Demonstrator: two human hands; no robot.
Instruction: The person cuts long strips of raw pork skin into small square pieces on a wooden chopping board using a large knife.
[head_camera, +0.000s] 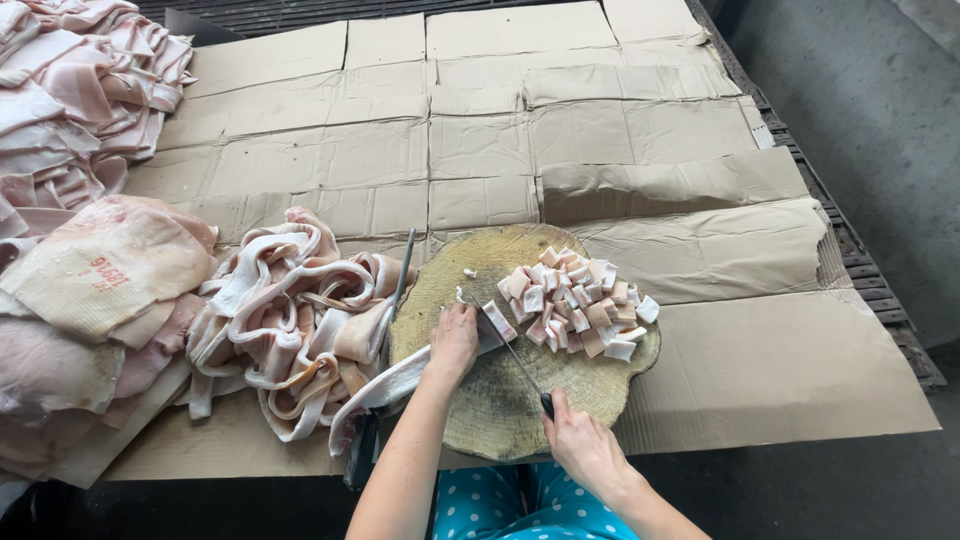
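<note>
Pork strip (400, 378), pale pink with white fat, lies across the round wooden chopping block (500, 400). Left hand (455, 338) presses fingers flat on it. Right hand (583, 447) is clenched round the knife (515, 358). Cut cubes (580, 303) are heaped beside the blade.

Lighting is soft, even daylight; exposure is bright across the cardboard sheets (560, 130), without glare. Shadows are faint, the deepest lying under the table edge at the bottom of the frame. Focus is sharp at the centre. Wide-angle distortion bends the cardboard edges outward near the corners. No motion blur is visible.
</note>
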